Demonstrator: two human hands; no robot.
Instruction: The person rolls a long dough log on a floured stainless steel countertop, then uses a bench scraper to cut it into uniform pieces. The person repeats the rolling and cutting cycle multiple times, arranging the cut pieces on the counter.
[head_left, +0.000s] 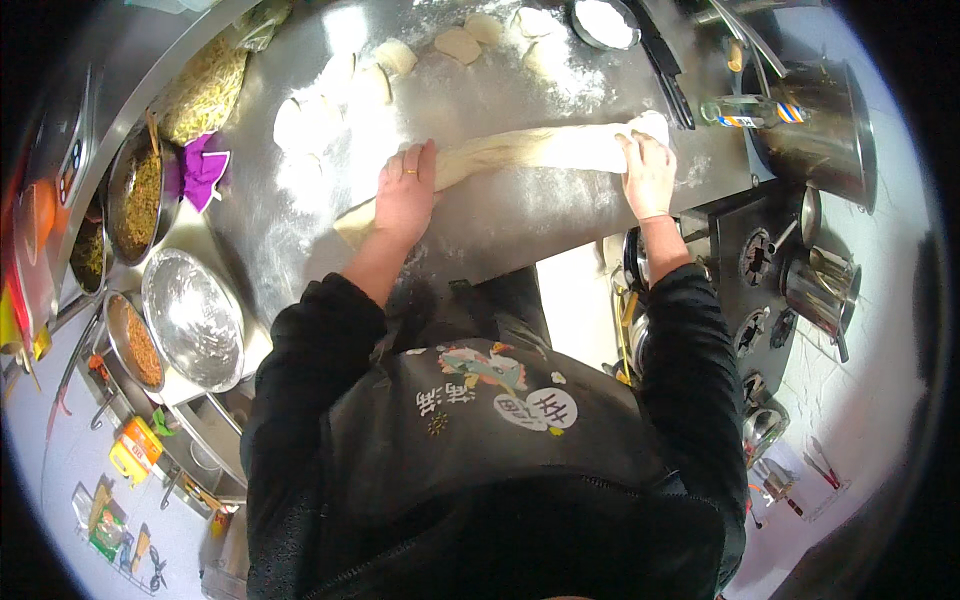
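A long strip of dough (532, 150) lies across the floured steel worktop (480, 225). My left hand (406, 187) rests over its left part, fingers close together, and a tail of dough shows to the left of the wrist. At the strip's right end, my right hand (648, 169) grips the dough with bent fingers, beside a rounded lump of it. Several flattened dough pieces (457, 46) lie farther back on the worktop, some washed out by glare. A bowl of white flour (604, 22) stands at the back right.
Right of the bowl lies a black-handled knife (675, 94). A glass bottle (750, 112), a large steel pot (832, 142) and a gas stove (739, 270) are at the right. To the left are an empty steel bowl (193, 322), filled bowls (139, 202), a purple cloth (202, 171) and shredded vegetables (210, 94).
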